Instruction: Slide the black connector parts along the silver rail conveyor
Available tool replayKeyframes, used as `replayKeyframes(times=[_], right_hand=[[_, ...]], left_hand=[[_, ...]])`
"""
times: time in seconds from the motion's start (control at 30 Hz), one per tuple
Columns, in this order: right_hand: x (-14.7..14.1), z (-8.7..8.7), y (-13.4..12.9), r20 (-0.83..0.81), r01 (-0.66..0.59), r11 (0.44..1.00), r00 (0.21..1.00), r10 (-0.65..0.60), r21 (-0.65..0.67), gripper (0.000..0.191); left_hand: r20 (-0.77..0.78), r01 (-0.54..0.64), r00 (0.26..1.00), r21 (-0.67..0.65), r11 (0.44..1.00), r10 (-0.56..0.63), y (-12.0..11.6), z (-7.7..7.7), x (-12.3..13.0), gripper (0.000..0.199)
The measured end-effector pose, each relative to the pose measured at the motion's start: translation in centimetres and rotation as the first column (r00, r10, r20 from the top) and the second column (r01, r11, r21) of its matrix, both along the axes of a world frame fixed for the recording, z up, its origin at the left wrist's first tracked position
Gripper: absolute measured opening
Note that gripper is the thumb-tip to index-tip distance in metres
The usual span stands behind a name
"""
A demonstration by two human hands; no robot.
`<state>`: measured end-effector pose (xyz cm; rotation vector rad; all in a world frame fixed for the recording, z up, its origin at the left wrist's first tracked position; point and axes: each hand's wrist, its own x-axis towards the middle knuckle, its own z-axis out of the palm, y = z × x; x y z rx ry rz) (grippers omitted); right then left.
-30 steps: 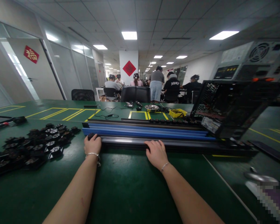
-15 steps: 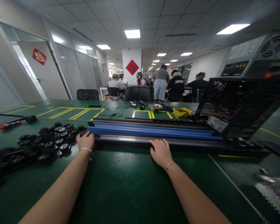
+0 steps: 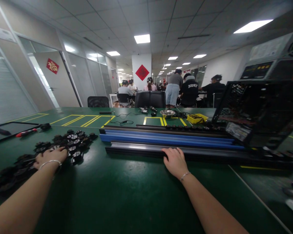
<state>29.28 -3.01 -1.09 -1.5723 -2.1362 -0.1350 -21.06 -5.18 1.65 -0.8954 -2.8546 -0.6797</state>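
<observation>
My left hand is over a loose pile of small black hexagonal parts, its fingers reaching down among them. Those fingers look apart, though their tips are partly hidden. My right hand has its fingers curled over the near side of a long black rail with a shiny grey top. This rail lies crosswise on the green table. Directly behind it is a long blue rail, parallel to it. The near rail's left end stands free of both hands.
A computer case with exposed insides stands at the right. Further back are a metal bowl, a yellow tray and cables. A red-handled tool and a dark flat panel lie at left. Several people sit or stand beyond.
My left hand has left the left end of the rail and moved left and nearer, onto the pile of black parts. My right hand stays on the rail. The view has shifted slightly left.
</observation>
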Motion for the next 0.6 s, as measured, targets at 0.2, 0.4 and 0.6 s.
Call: replayKeyframes(times=[0.2,0.4,0.6], right_hand=[[-0.1,0.1,0.0,0.017,0.013,1.000,1.000,-0.013,-0.002,0.030],[-0.1,-0.1,0.0,-0.040,-0.015,1.000,0.999,0.016,0.017,0.030],[1.9,0.5,0.7,-0.264,0.131,0.987,0.959,-0.101,0.098,0.028]], left_hand=[[-0.131,-0.075,0.988,0.070,0.995,0.083,1.1,1.1,2.8,0.046],[-0.213,0.489,0.857,0.053,0.870,-0.469,4.0,2.1,18.5,0.046],[-0.105,0.793,0.604,-0.013,0.609,-0.790,2.3,-2.2,32.7,0.045]])
